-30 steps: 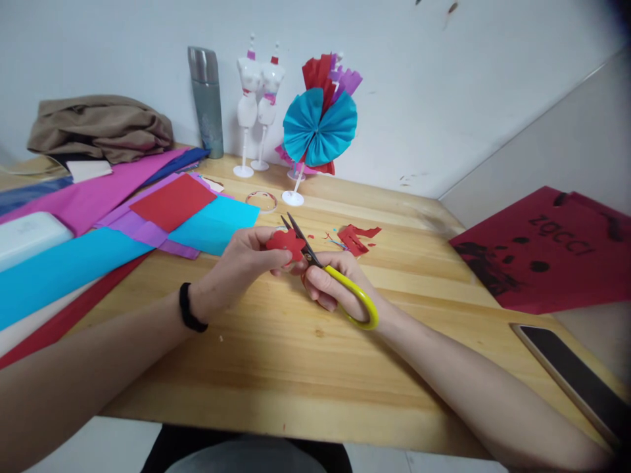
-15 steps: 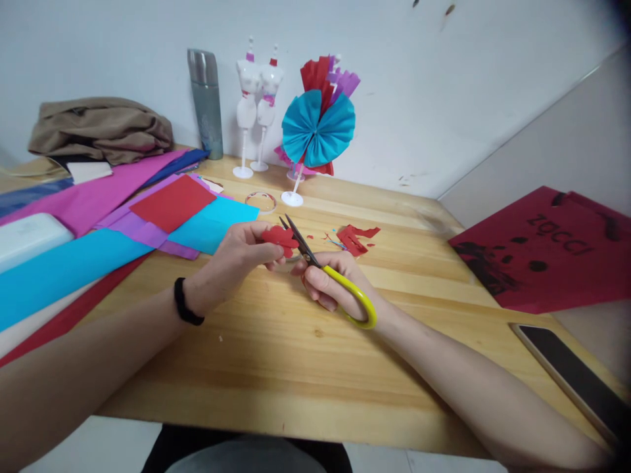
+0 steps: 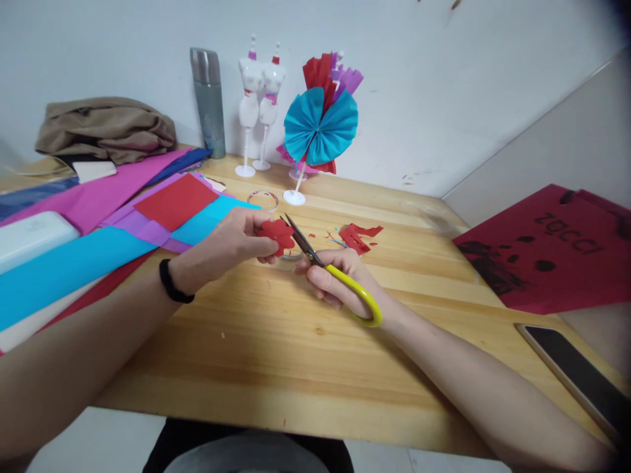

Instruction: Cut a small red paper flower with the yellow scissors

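Between thumb and fingers, my left hand (image 3: 246, 240) pinches a red paper flower (image 3: 277, 235) with rounded petals. My right hand (image 3: 335, 272) is closed around yellow-handled scissors (image 3: 352, 286). Their dark blades are slightly parted and point up and left, close to the flower's right edge. I cannot tell whether a blade touches the paper. Both hands are above the wooden table (image 3: 305, 368). Red paper scraps (image 3: 359, 238) lie just beyond my right hand, and a roll of clear tape (image 3: 263, 200) is behind the flower.
Coloured paper sheets (image 3: 83, 256) cover the left side, beside a white case (image 3: 37, 240). At the back stand a bottle (image 3: 208, 105), small white mannequins (image 3: 248, 98) and one wearing a blue pleated paper fan (image 3: 320, 128). A red bag (image 3: 547, 249) and a phone (image 3: 572, 374) are right.
My left hand has drawn slightly left with the flower, which has turned to show more of its face. The scissors stay in my right hand, and the view has shifted a little.
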`<state>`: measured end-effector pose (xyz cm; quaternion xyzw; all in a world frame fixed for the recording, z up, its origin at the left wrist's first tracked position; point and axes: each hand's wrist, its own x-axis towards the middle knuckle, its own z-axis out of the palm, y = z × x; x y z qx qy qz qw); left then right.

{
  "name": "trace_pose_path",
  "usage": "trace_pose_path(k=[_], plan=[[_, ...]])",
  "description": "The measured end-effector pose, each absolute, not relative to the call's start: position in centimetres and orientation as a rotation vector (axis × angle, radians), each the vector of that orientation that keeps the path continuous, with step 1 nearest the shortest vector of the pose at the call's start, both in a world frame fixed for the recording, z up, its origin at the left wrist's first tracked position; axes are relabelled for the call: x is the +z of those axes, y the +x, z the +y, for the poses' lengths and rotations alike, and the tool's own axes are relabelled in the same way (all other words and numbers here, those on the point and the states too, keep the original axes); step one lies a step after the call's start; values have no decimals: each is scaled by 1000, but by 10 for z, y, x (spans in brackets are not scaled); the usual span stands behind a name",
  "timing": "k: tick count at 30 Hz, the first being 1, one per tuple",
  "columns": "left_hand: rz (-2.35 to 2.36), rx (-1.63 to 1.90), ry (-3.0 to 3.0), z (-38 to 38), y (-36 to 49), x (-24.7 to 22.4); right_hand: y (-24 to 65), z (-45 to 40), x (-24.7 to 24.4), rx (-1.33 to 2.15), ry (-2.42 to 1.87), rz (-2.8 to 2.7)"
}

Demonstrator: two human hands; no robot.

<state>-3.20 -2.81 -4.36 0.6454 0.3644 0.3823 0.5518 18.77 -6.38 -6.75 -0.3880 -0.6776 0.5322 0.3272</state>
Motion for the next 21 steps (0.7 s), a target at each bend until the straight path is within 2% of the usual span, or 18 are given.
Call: trace_pose_path(k=[21], plan=[[868,775,1576,-22,-41,-34,189,-61,-73,1334,-1097,-1827]])
